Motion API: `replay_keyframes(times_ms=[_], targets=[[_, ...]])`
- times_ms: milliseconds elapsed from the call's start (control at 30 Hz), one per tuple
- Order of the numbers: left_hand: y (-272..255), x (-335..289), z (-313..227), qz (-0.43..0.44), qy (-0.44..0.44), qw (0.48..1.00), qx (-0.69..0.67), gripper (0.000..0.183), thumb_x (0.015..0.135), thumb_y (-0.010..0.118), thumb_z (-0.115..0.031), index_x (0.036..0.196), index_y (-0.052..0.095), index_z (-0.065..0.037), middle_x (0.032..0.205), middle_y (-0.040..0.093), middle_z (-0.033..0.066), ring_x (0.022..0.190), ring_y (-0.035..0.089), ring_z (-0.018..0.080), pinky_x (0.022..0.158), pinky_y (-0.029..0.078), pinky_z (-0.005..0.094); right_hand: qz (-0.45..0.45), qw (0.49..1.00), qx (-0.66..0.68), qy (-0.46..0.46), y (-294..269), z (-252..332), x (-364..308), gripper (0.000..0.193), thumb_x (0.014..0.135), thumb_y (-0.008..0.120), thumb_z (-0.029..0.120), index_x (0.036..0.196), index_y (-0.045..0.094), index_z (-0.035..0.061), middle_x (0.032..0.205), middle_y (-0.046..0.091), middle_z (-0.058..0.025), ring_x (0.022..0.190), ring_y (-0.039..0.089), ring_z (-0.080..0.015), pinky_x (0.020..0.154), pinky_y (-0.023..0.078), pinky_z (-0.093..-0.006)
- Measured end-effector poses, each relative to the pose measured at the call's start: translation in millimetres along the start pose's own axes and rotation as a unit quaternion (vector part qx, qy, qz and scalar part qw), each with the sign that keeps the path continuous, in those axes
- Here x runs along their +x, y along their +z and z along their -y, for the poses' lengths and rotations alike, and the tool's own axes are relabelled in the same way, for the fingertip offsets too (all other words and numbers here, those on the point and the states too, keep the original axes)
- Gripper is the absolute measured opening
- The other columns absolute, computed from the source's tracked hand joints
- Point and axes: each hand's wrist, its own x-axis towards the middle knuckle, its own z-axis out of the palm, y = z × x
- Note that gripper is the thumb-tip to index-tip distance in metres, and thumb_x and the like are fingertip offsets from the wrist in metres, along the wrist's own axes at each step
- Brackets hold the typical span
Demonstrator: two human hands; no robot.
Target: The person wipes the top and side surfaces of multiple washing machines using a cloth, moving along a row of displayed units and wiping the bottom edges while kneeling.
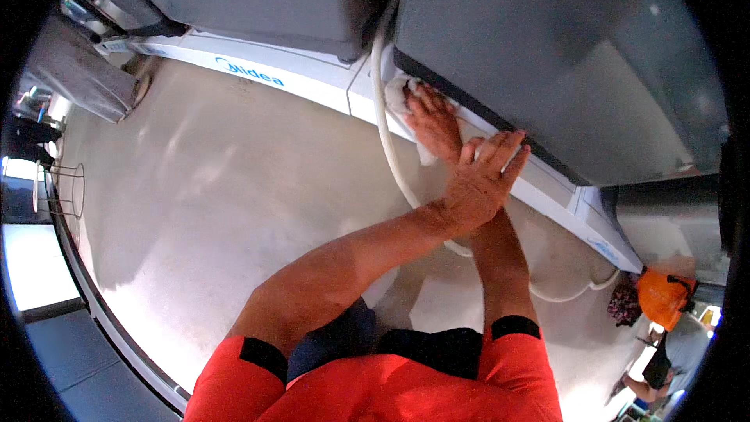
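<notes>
Item: white cloth (397,95), one, crumpled. Location: at the white base strip (320,95), under the lower edge of the right-hand dark grey panel (562,47), just beside the pale hose (388,144).

Right hand (436,126): laid over the cloth, which shows past the fingers and near the wrist. Grip: fingers on the cloth; cannot tell whether they are clamped on it.

Left hand (478,191): crossed over the right arm, back of the hand upward. Grip: fingers extended and apart, nothing seen between them; fingertips near the panel's lower edge, contact uncertain.

Hose, one: comes down from the gap between the right-hand panel and the left-hand dark grey panel (258,0), crosses the base strip, curves over the floor (234,180), passes behind the forearms and reappears to the right, near the strip's far end.

Base strip: white, blue markings, bent by the lens.

Clothing: red shirt (375,391), black band on each sleeve.

Surroundings: thin wire stand (83,187) at far left; at far right, another person with orange headwear (660,297).
</notes>
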Motion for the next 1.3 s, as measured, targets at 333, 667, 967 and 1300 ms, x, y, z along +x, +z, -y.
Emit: replay_keyframes(times_ms=[333,667,967,1300], targets=[[23.8,-23.3,41.0,0.127,-0.084,0.981,0.122,0.072,0.080,0.054,-0.015,0.145,0.027,-0.002,0.150,0.027,0.0173,0.139,0.025,0.0320,0.105,0.021,0.0541,-0.056,0.924,-0.118,0.359,-25.6,-59.5,-176.4,0.033,0.093,0.051,0.016,0.123,0.056,0.0051,0.123,0.055,-0.0154,0.112,0.051,-0.0339,0.097,0.035,-0.0498],[57.6,-31.2,76.0,0.222,-0.089,0.966,0.102,0.067,0.093,0.055,-0.029,0.145,0.025,0.001,0.150,0.027,0.0198,0.140,0.021,0.0348,0.113,0.017,0.0481,-0.350,0.302,0.766,0.446,-109.4,-50.7,-274.9,0.038,0.097,0.046,0.035,0.120,0.055,0.0060,0.113,0.062,-0.0131,0.102,0.060,-0.0289,0.091,0.046,-0.0443],[141.3,33.8,69.7,0.263,-0.056,0.952,0.147,0.066,0.097,0.048,-0.042,0.140,0.029,0.005,0.141,0.032,0.0244,0.132,0.030,0.0398,0.109,0.024,0.0511,-0.398,0.665,0.303,0.554,-111.0,-137.7,-350.7,0.049,0.095,0.052,0.031,0.136,0.044,0.0046,0.139,0.044,-0.0161,0.128,0.043,-0.0300,0.108,0.031,-0.0438],[167.6,45.3,61.9,0.400,-0.222,0.861,0.221,0.094,0.090,0.035,-0.068,0.144,0.011,0.004,0.144,0.017,0.0274,0.137,0.011,0.0458,0.111,0.007,0.0565,-0.063,0.862,-0.033,0.503,-70.3,-229.6,-315.7,0.044,0.094,0.050,0.025,0.135,0.047,0.0095,0.138,0.044,-0.0151,0.132,0.037,-0.0323,0.111,0.027,-0.0476]])
